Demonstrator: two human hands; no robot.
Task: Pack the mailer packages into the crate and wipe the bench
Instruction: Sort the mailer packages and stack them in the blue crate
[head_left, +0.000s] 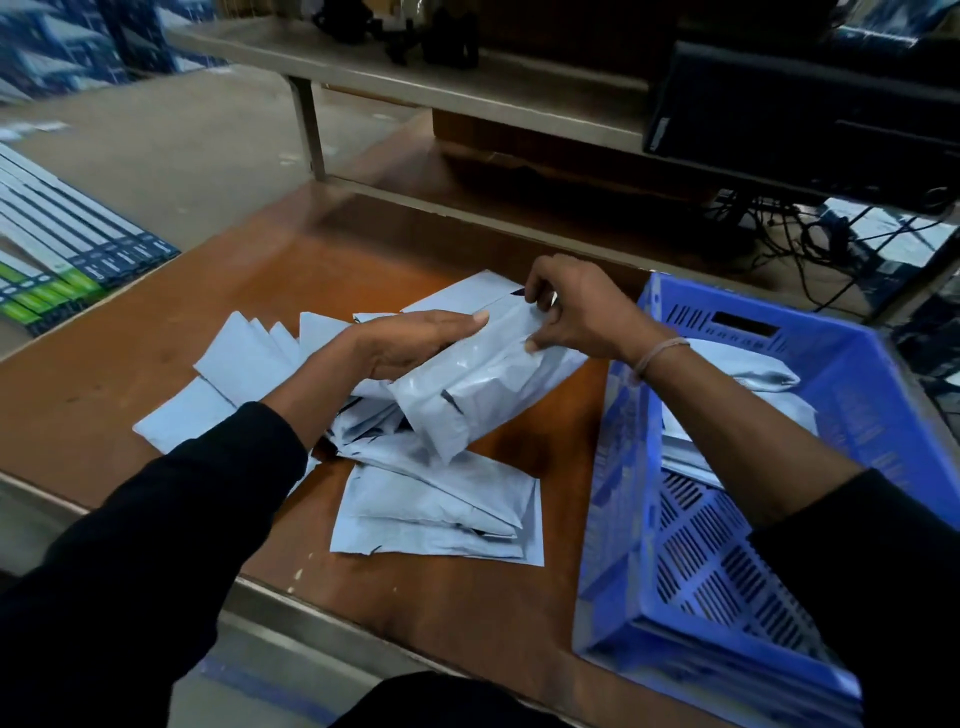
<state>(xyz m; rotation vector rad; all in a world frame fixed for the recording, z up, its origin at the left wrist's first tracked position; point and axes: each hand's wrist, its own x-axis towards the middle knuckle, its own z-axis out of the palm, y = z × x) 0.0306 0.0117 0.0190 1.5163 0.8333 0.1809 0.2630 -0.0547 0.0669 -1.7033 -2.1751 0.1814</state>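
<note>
Head view, nearest first: two black sleeves come in from the lower corners, at about 7 and 5 o'clock. Between them, at 6 o'clock from the frame's centre, a flat stack of pale grey mailers lies on the brown bench. At 4 o'clock the blue slatted crate sits on the bench's right end, and several grey mailers in the crate rest along its far side.

At the centre, a bulging mailer package is held up over the pile, tilted so its near end points toward 7 o'clock. The left hand lies along the package's left flank with fingers straight and together, pressing flat against it. The right hand has its thumb and curled fingertips pinching the package's far edge, near the sealed flap; a thin band circles that wrist. Under and behind the held package, toward 9 o'clock, a fan of loose mailers spreads across the bench.

Farther out at 9 o'clock, long flat boxes with blue and green ends lie on the floor. At 12 o'clock a metal shelf spans the bench, and at 2 o'clock a black computer case sits on it above tangled cables.
</note>
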